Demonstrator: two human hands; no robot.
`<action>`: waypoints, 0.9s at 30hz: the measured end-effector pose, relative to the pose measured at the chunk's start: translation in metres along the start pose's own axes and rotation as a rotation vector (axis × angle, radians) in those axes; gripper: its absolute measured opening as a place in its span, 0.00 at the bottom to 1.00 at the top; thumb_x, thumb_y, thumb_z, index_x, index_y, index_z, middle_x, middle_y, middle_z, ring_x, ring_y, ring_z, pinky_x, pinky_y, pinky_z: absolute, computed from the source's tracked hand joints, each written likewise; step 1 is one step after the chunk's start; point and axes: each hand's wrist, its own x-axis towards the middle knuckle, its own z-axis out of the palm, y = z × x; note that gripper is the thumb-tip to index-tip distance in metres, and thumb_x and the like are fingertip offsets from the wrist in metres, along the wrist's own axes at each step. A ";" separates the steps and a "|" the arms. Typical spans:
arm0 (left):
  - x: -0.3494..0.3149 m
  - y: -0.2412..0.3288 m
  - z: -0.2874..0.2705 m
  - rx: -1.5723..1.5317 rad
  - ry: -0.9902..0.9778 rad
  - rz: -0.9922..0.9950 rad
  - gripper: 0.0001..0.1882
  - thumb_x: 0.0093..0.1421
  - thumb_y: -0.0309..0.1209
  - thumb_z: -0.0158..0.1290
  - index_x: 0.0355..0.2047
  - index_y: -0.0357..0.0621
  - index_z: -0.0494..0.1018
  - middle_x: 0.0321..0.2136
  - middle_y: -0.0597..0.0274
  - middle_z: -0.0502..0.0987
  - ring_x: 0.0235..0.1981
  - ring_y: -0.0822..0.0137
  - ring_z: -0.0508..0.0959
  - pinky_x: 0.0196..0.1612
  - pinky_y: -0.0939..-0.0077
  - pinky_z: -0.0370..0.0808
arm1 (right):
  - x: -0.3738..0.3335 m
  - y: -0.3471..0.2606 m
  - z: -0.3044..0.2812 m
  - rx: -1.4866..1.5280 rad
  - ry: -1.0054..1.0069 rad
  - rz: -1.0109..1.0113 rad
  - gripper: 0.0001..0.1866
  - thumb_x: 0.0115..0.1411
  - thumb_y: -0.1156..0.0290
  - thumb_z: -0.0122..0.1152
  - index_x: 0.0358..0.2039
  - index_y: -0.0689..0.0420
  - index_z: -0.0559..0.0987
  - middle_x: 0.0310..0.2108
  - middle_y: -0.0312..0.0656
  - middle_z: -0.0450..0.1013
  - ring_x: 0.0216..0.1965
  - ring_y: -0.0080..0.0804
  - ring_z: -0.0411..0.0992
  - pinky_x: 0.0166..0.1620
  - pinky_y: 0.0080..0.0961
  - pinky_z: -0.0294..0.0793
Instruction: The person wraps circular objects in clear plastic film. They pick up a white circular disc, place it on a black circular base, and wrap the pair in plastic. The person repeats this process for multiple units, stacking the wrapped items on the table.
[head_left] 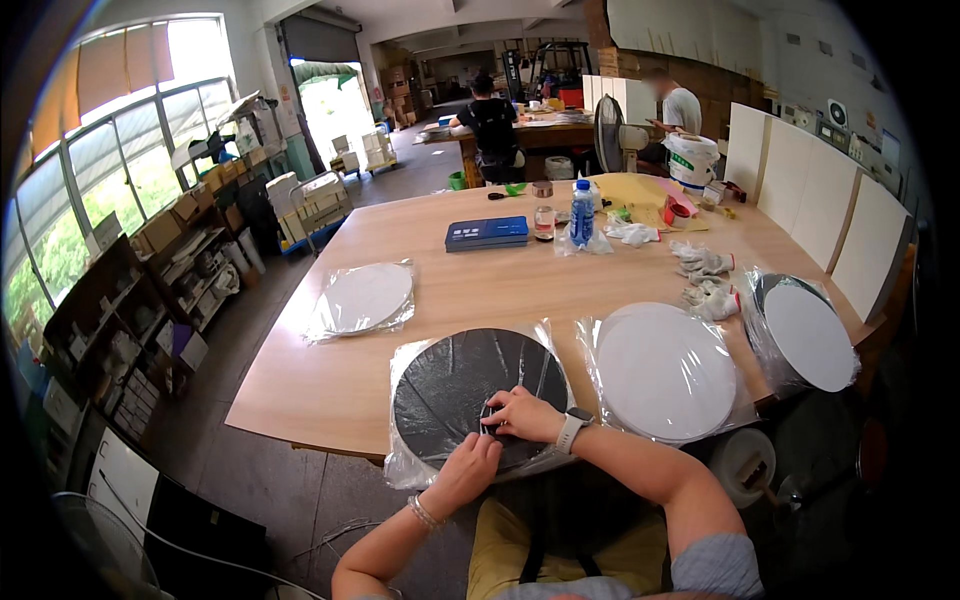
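A round black disc [440, 390] in see-through plastic wrap lies at the table's front edge before me. My left hand [470, 462] is at its near rim, fingers closed on the wrap. Just beyond and to the right, my right hand [525, 415] rests over the disc with bent fingers pinching the same wrap. The fingertips of both hands almost meet; exactly what lies between them is partly hidden. To the right is a large white disc [665, 370] in plastic. Farther right, another white disc [808, 335] leans over a dark one. A smaller wrapped white disc [365, 297] lies to the left.
On the table are a blue flat box [486, 234], a blue-labelled bottle [582, 215], a glass jar [544, 223], work gloves [705, 262] and a white bucket [692, 162]. White panels [800, 190] stand at right. Two people work at a table farther back.
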 end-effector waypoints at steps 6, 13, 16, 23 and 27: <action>-0.034 0.035 -0.025 -0.042 -0.148 0.129 0.10 0.49 0.24 0.49 0.33 0.39 0.69 0.32 0.57 0.70 0.33 0.59 0.70 0.39 0.69 0.71 | 0.004 -0.003 0.006 0.059 -0.017 0.047 0.15 0.49 0.66 0.63 0.40 0.44 0.81 0.43 0.37 0.70 0.42 0.42 0.65 0.47 0.30 0.67; -0.054 -0.022 -0.057 0.013 -0.021 -0.240 0.16 0.52 0.41 0.57 0.36 0.45 0.73 0.45 0.56 0.70 0.51 0.54 0.68 0.57 0.43 0.53 | 0.002 -0.008 -0.004 0.056 -0.082 0.031 0.18 0.51 0.61 0.63 0.44 0.43 0.80 0.47 0.38 0.68 0.44 0.44 0.63 0.51 0.31 0.64; -0.070 -0.031 -0.048 0.041 -0.039 -0.093 0.09 0.52 0.34 0.56 0.31 0.45 0.74 0.39 0.61 0.71 0.45 0.58 0.71 0.53 0.51 0.62 | 0.003 -0.004 -0.001 0.008 -0.064 0.038 0.19 0.51 0.59 0.63 0.45 0.43 0.79 0.47 0.39 0.68 0.44 0.44 0.63 0.51 0.32 0.64; -0.129 0.035 -0.014 0.067 0.190 -0.291 0.05 0.51 0.27 0.54 0.30 0.46 0.73 0.34 0.63 0.70 0.37 0.64 0.73 0.41 0.65 0.71 | 0.002 -0.013 0.001 0.005 -0.086 0.107 0.19 0.50 0.60 0.64 0.44 0.43 0.80 0.48 0.37 0.68 0.44 0.44 0.63 0.51 0.31 0.65; -0.108 0.030 -0.036 0.333 0.239 -0.172 0.07 0.48 0.25 0.55 0.30 0.48 0.73 0.34 0.62 0.72 0.37 0.61 0.74 0.44 0.62 0.70 | -0.003 -0.018 0.002 -0.040 -0.126 0.172 0.24 0.49 0.52 0.63 0.47 0.44 0.78 0.50 0.39 0.67 0.47 0.46 0.62 0.53 0.32 0.64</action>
